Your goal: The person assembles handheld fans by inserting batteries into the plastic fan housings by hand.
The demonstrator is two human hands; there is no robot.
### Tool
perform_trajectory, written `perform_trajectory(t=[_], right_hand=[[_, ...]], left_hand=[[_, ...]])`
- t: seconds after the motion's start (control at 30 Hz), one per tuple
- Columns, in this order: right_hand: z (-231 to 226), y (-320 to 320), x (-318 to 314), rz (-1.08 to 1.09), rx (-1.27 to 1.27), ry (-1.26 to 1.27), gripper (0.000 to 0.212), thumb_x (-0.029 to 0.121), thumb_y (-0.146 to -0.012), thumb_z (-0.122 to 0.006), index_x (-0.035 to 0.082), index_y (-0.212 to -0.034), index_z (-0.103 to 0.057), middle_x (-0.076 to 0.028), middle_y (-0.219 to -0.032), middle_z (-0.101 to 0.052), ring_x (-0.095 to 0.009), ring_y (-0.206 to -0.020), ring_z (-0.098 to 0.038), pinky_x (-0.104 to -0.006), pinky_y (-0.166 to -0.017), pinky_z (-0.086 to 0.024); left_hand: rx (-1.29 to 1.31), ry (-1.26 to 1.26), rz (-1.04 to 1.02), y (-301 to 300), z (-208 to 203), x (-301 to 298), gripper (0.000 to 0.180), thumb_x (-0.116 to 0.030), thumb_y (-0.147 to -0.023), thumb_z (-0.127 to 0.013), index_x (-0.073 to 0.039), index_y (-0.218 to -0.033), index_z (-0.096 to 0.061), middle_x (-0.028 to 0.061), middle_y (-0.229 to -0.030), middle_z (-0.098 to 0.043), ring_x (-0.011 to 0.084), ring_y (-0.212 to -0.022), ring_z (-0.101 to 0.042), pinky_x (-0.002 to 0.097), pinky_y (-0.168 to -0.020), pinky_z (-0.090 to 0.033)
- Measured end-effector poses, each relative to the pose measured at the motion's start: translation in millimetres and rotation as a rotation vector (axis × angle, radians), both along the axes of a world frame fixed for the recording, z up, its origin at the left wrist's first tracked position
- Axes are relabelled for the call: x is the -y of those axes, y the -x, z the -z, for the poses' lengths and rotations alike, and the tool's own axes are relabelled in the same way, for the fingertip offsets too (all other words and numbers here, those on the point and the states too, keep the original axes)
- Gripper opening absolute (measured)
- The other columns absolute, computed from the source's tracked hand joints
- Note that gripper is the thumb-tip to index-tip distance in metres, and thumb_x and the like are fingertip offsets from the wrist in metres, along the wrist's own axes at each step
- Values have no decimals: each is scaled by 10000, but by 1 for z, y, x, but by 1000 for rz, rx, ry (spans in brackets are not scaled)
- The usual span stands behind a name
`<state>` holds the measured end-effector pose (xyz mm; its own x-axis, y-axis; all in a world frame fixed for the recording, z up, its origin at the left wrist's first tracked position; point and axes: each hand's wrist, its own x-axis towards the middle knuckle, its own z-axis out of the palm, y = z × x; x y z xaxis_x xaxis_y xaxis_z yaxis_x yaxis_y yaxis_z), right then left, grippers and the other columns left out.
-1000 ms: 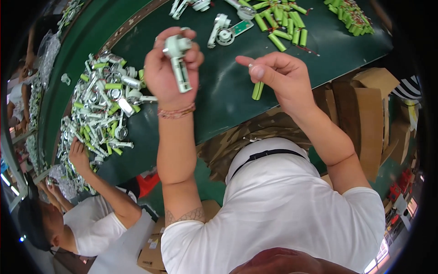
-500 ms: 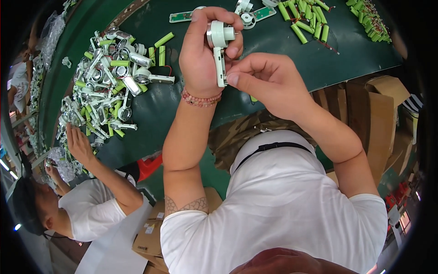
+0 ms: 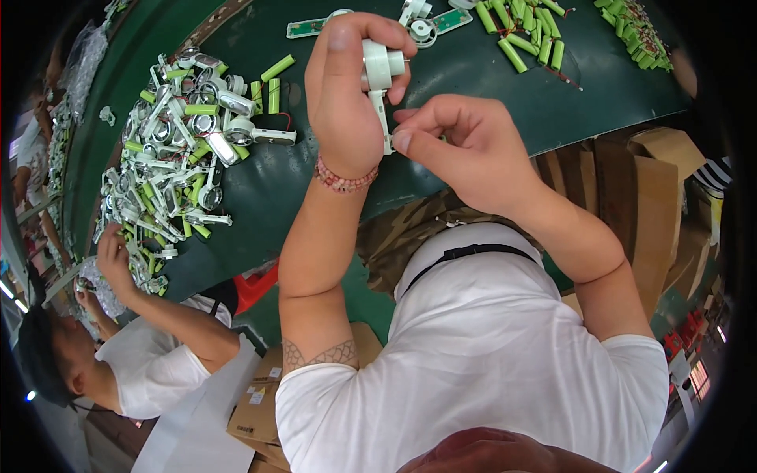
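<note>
A white fan housing (image 3: 383, 65) is gripped in my left hand (image 3: 341, 98), its round motor head at the fingers and its slim handle running down along the palm. A thin shaft sticks out of the head toward the right. My right hand (image 3: 477, 154) is closed, thumb and forefinger pinched together at the lower end of the handle. Whatever lies between those fingertips is too small to make out. Just beyond my left hand, a similar part with a green circuit board (image 3: 307, 29) rests on the dark green table (image 3: 489, 102).
To the left is a heap of white fan parts and green battery cells (image 3: 177, 146). More green cells (image 3: 524, 31) with wires lie at the far right, beside a bundled stack (image 3: 635, 35). A co-worker's hand (image 3: 116, 264) touches the heap. Cardboard boxes (image 3: 654, 205) stand at right.
The fan housing has turned in my left hand, so its handle now shows narrower. My right fingers stay at its lower end. The co-worker's hand has drawn nearer along the heap.
</note>
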<state>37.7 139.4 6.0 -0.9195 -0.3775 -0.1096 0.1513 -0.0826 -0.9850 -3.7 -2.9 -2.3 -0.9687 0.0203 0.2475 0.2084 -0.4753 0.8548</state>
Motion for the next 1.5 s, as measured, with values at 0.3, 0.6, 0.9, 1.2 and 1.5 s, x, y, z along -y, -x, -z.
perform_trajectory(t=[0.3, 0.6, 0.9, 1.2, 1.5], right_hand=[[5, -3, -2, 1, 80, 38, 108, 87, -836, -667, -18, -842, -692, -36, -743, -674, -45, -644, -538, -227, -575, -447], [9, 24, -97, 274, -670, -386, 182, 34, -800, -670, 17, -981, -662, -144, -1077, -659, -288, -1060, -610, -432, -1073, -351], [51, 49, -180, 456, -837, -981, 184, 106, -796, -729, 21, -951, -680, -113, -1150, -628, -287, -1101, -581, -477, -1096, -292], [23, 81, -146, 652, -1142, -599, 82, -16, -863, -645, -30, -940, -671, -83, -852, -683, -173, -769, -647, -463, -1049, -387], [12, 74, -114, 710, -732, -29, 218, 79, -919, -632, -55, -1092, -636, -99, -945, -704, -95, -844, -622, -197, -720, -488]], left_hand=[[46, 8, 31, -6, 2, -5, 395, -325, -1032, -309, -5, -939, -521, 143, -868, -586, 104, -555, -437, 221, -496, -369], [-12, 1213, -1048, 0, -38, 128, 322, -268, -947, -531, 30, -1012, -633, 167, -961, -627, 247, -860, -600, 343, -783, -476], [-259, 1324, -595, 29, -15, 45, 305, -244, -893, -611, -51, -1130, -627, 155, -1098, -627, 315, -997, -602, 411, -887, -453], [-29, 1170, -156, 47, 16, -15, 359, -133, -890, -564, -40, -1236, -542, 209, -1088, -629, 384, -875, -630, 411, -776, -501], [324, -61, -7, 55, 25, 19, 482, -4, -916, -451, -7, -1390, -362, 201, -1183, -594, 214, -929, -629, 294, -770, -475]])
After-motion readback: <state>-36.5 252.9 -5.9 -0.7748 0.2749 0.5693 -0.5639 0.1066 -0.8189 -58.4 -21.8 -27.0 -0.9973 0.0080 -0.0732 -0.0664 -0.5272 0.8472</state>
